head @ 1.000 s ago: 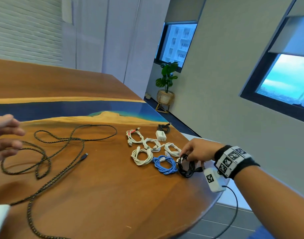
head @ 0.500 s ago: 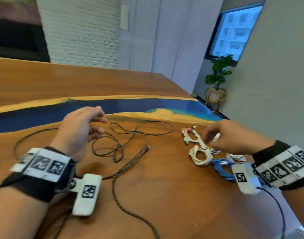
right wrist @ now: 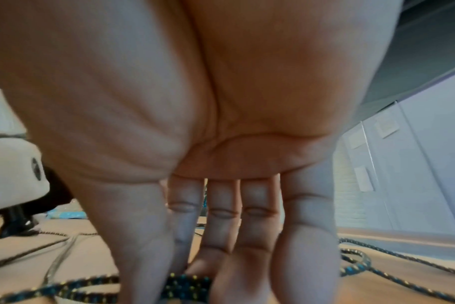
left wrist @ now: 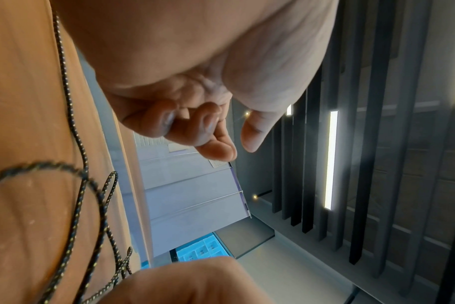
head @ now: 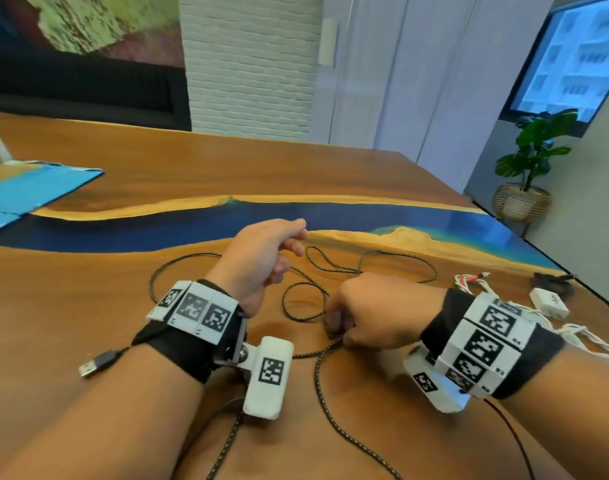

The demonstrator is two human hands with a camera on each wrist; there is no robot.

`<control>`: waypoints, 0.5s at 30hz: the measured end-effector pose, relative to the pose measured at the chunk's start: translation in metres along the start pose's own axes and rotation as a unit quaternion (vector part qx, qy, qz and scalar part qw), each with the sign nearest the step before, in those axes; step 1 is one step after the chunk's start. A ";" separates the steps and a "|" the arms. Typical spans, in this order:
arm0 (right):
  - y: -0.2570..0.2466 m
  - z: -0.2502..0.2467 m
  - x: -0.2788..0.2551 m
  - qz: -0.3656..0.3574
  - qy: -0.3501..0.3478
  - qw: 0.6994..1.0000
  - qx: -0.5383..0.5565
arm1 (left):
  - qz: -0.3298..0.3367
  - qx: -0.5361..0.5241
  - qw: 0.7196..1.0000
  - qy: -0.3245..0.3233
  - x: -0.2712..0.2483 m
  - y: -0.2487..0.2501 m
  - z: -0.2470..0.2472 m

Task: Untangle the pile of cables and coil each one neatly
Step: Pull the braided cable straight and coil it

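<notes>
A long black braided cable (head: 358, 271) lies in loose, crossing loops on the wooden table (head: 88, 289); its USB plug (head: 99, 363) sits by my left forearm. My right hand (head: 334, 330) reaches down onto the strands at the near side of the loops, and in the right wrist view the thumb and fingertips (right wrist: 221, 283) close on the cable (right wrist: 187, 286). My left hand (head: 296, 240) hovers above the far loops with fingers loosely curled; the left wrist view shows this hand (left wrist: 229, 144) holding nothing, the cable (left wrist: 86, 185) below it.
Coiled white cables (head: 573, 337), a red-and-white cable (head: 469, 278), a white charger (head: 549, 303) and a dark coil (head: 552, 282) lie near the table's right edge. A blue mat (head: 36, 192) lies far left. A potted plant (head: 528, 168) stands beyond the table.
My right hand left the row of coiled cables, moved left and came down on the braided cable. My left hand moved in over the loops. The view swung left.
</notes>
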State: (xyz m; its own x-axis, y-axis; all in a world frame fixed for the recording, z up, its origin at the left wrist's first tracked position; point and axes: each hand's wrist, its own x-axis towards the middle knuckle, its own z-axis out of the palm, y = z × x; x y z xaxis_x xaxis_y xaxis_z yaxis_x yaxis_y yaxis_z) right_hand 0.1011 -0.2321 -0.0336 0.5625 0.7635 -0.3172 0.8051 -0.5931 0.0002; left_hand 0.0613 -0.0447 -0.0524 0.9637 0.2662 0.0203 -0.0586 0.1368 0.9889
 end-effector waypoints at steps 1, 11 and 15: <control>0.001 -0.001 0.001 0.001 0.000 1.000 0.011 | 0.002 0.004 1.000 -0.002 0.000 0.001 0.000; 0.028 -0.027 -0.004 -0.026 0.293 0.738 0.607 | 0.064 0.037 0.996 -0.043 -0.008 0.008 0.002; 0.020 -0.013 0.002 -0.022 0.303 0.607 0.734 | 0.071 0.022 0.993 -0.096 -0.010 0.007 0.005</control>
State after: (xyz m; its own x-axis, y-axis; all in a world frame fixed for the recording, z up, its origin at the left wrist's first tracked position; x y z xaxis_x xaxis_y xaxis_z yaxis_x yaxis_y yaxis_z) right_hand 0.1213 -0.2393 -0.0215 0.8703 0.4773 0.1216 0.0367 0.1834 -0.9824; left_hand 0.0521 -0.0513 -0.0449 0.9786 0.0933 0.1832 -0.1899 0.0685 0.9794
